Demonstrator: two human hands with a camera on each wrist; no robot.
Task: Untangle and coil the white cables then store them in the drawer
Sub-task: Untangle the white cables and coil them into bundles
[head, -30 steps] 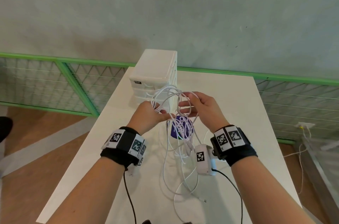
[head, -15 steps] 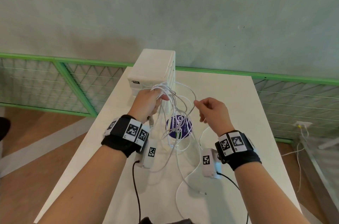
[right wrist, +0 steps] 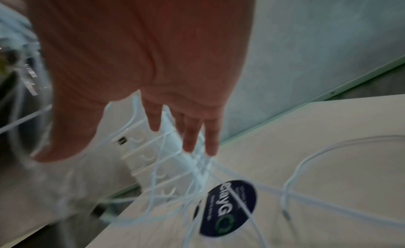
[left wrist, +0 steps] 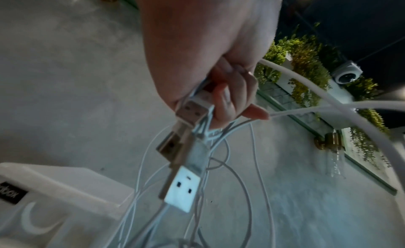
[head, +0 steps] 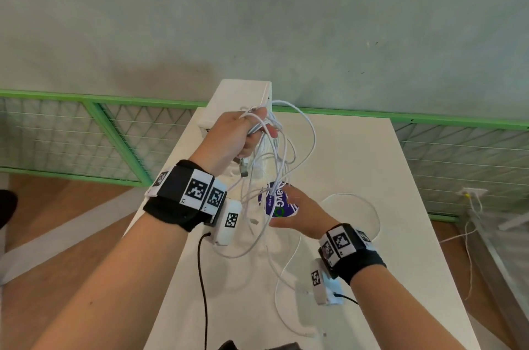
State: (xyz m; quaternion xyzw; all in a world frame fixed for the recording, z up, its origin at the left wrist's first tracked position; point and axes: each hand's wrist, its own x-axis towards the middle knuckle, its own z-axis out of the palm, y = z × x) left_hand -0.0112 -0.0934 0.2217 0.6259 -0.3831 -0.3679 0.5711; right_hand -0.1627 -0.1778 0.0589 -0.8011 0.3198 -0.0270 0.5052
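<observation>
Above the white table [head: 357, 155] we hold our left hand [head: 232, 135] raised, fingers curled round a bunch of white cables [head: 274, 149]. Loops spill from the fist and hang down toward the tabletop; the left wrist view shows the fingers [left wrist: 228, 102] clamped on several strands, with USB plugs [left wrist: 190, 113] dangling just below the fist. One white plug [left wrist: 183, 189] hangs lowest of the cluster.

Lower and to the right, our right hand [head: 300, 215] sits with fingers straight and spread, gripping nothing. Its fingertips [right wrist: 210, 147] reach in among the hanging strands; whether they actually touch a strand we cannot tell, the right wrist view being blurred.

More cable lies slack on the table: one wide loop [head: 369, 206] to the right of the right hand, and a long tail [head: 283, 318] running toward the near edge.

A round blue sticker [head: 272, 203] lies on the tabletop under the hanging loops, partly hidden by the right hand.

Behind the left hand stands the white drawer unit [head: 243, 94], at the far left of the table. In the right wrist view its stacked drawer fronts [right wrist: 153, 158] all look closed.

A green mesh railing [head: 114, 135] runs behind the table, below a grey wall.
</observation>
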